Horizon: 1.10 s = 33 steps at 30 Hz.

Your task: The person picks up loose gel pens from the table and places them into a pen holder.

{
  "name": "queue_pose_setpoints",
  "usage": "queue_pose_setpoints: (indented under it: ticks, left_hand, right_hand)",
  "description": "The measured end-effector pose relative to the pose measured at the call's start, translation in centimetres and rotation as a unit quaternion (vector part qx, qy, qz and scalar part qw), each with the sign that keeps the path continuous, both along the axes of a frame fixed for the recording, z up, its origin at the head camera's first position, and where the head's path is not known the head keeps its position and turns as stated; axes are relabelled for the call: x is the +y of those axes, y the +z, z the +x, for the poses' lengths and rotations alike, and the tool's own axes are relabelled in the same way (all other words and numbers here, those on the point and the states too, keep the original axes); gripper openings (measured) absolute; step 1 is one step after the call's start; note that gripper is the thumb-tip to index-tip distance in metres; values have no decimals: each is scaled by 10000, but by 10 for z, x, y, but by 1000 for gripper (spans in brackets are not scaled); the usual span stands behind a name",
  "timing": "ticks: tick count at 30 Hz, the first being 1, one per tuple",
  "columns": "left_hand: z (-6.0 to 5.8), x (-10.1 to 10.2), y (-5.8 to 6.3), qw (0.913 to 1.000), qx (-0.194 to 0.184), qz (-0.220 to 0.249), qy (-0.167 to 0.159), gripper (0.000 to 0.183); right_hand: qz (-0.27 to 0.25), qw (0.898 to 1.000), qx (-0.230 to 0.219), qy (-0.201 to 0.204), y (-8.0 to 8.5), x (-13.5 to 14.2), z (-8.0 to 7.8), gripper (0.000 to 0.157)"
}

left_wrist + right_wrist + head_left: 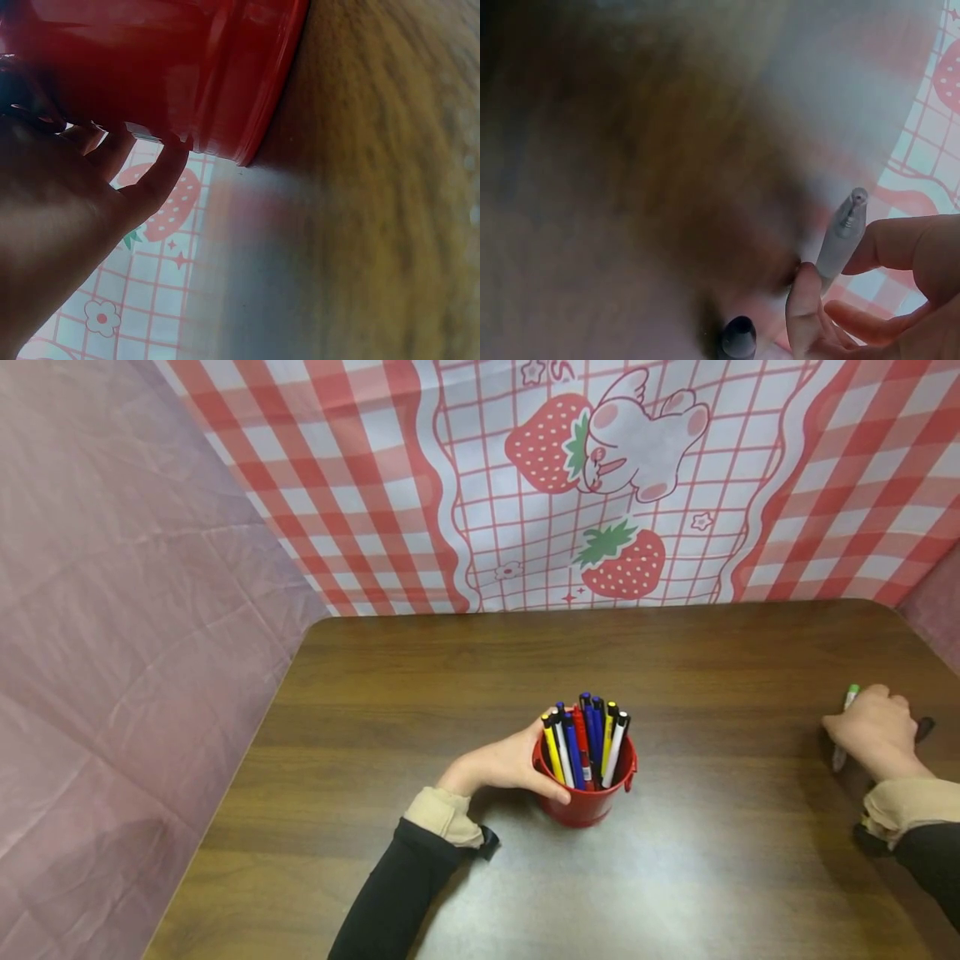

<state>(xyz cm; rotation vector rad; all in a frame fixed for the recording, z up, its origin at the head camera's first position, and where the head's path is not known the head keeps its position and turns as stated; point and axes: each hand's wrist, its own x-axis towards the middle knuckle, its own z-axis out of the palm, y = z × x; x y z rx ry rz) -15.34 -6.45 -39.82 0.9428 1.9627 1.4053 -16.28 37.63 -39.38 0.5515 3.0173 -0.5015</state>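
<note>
A small red bucket (573, 810) stands on the table, filled with several pens (581, 743) in yellow, white, blue and red. My left hand (506, 764) grips its left side, thumb along the front near the rim; in the left wrist view the fingers (161, 176) curl against the red wall. Far to the right, my right hand (873, 731) pinches a pen with a green end (852, 693). Its pale, see-through tip section (844, 232) sticks out from thumb and fingers in the right wrist view.
A dark-ended object (739, 339) lies beside the right hand. The brown wooden table (420, 677) ends at a red-and-white checked cloth (345, 485) with strawberries. Pinkish fabric (135, 610) hangs at the left.
</note>
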Motion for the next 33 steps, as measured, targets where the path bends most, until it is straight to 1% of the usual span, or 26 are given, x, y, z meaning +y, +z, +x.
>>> queue_pose_setpoints:
  ticks: [9,13,19,22,25,26,27,29,32,33]
  left_hand:
    - [-1,0,-3,9999,27,66,-92,92]
    - [-1,0,-2,10000,11,5,-42,94]
    - [0,0,-2,10000,84,-3,15,94]
    - [-1,0,-3,10000,80,18,-6,93]
    - [-1,0,-4,9999,66,98,-50,93]
    - [1,0,0,9999,38,90,-40,92]
    - [1,0,1,9999,15,90,-43,92]
    - [1,0,1,9999,16,119,-50,92]
    - [0,1,2,9999,15,114,-70,92]
    - [-1,0,-2,9998,64,131,-102,93]
  right_hand:
    - [40,9990,-379,-250,4,-3,-2,61]
    - [55,9992,-337,-205,6,-6,0,59]
    - [34,9999,59,102,11,-13,4,58]
    - [-13,9996,251,160,14,-18,7,54]
    - [-121,9988,441,193,20,-24,11,53]
    - [-171,9984,504,202,22,-26,12,52]
    - [-200,9980,562,206,24,-29,13,53]
    - [-262,9966,753,225,28,-34,15,54]
    - [-312,9910,1273,289,34,-44,18,49]
    - [-331,9880,1479,311,36,-48,19,47]
